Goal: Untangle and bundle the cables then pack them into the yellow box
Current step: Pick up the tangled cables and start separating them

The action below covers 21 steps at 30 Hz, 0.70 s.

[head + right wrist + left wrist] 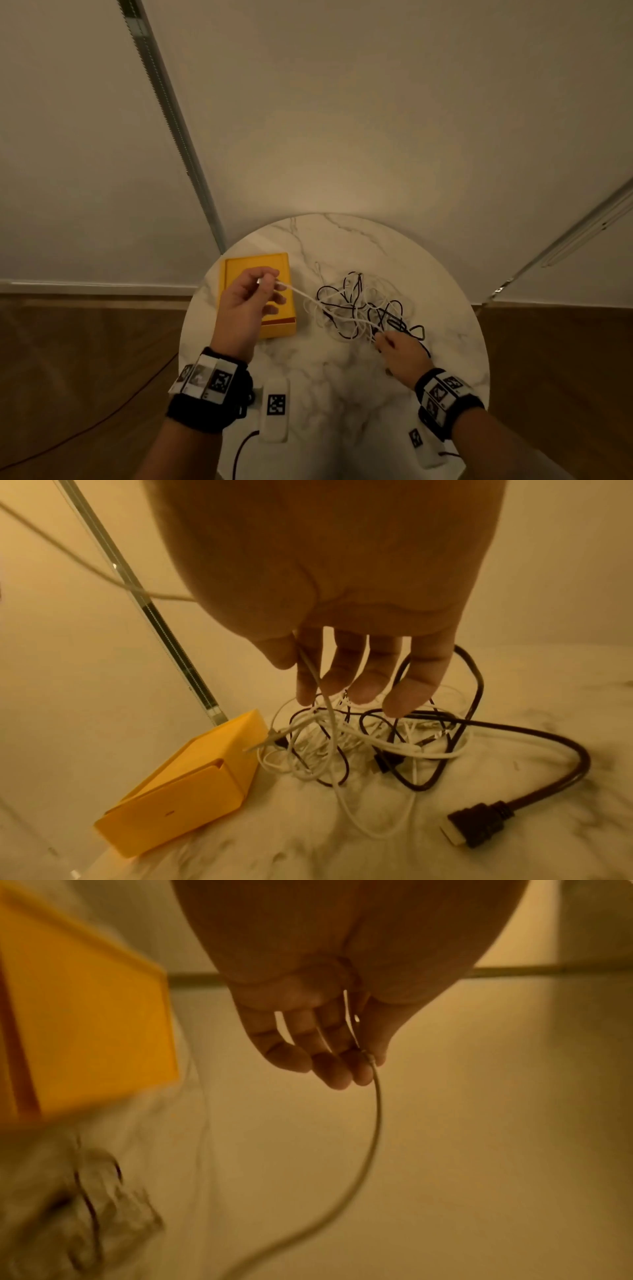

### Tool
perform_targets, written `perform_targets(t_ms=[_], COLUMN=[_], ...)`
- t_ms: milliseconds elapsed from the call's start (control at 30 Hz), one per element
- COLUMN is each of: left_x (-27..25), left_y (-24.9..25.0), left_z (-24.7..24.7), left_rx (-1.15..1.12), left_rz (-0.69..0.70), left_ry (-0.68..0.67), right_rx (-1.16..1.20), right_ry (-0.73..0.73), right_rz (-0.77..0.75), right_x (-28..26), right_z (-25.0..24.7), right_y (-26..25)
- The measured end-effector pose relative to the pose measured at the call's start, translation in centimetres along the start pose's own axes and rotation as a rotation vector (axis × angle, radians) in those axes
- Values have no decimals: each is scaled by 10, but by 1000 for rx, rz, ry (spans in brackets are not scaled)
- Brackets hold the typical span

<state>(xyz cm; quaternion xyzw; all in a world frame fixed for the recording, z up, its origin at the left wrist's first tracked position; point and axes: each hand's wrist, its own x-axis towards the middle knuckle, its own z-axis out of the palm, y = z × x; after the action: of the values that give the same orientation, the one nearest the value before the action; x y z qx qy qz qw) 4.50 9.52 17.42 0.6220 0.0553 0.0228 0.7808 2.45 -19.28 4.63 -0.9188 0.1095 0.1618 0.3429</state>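
A tangle of white and black cables (363,308) (369,739) lies on the round marble table (342,370), right of the open yellow box (257,274) (192,785) (82,1020). My left hand (246,301) (329,1042) is raised over the box and pinches one end of a white cable (298,291) (373,1123) between thumb and fingers. That cable runs down into the tangle. My right hand (397,349) (308,674) sits at the tangle's near edge, thumb and forefinger pinching the same white cable. A thick black cable with a large plug (479,823) lies on the right.
Two white tagged devices (275,411) (423,445) with dark leads lie near the table's front edge. The table stands against a pale wall with a metal rail (178,137). Wood floor shows on both sides.
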Motion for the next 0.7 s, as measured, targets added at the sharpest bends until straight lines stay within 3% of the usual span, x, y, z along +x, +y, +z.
perform_targets(t_ms=[67,167,200,233,367,500,600,700], left_x=[6,7,5,3,-6,0,1,2], left_y=[-19,-58,-67,-71,-52,-21,-6,0], left_z=[-19,-51,-57,-58,-29,13,46,69], left_rx=[283,1090,1211,1200,720,744,775,701], left_rz=[1,6,13,33,69,190,205,243], left_ry=[22,3,2,-5,-100,-330,-492,-491], right_rx=[3,54,57,59,131,253,466,700], right_ry=[30,47,47,49,97,156,148,106], right_rz=[-5,-113,-181,-251,-421,-525,-590,-592], right_x=[-6,-19,-25,-29,-41,-50,-57,-64], right_z=[-7,-24,-32,-39,-63,-86,-103,-120], right_y=[-8,-32,-44,-56,-108,-159,-188,-203])
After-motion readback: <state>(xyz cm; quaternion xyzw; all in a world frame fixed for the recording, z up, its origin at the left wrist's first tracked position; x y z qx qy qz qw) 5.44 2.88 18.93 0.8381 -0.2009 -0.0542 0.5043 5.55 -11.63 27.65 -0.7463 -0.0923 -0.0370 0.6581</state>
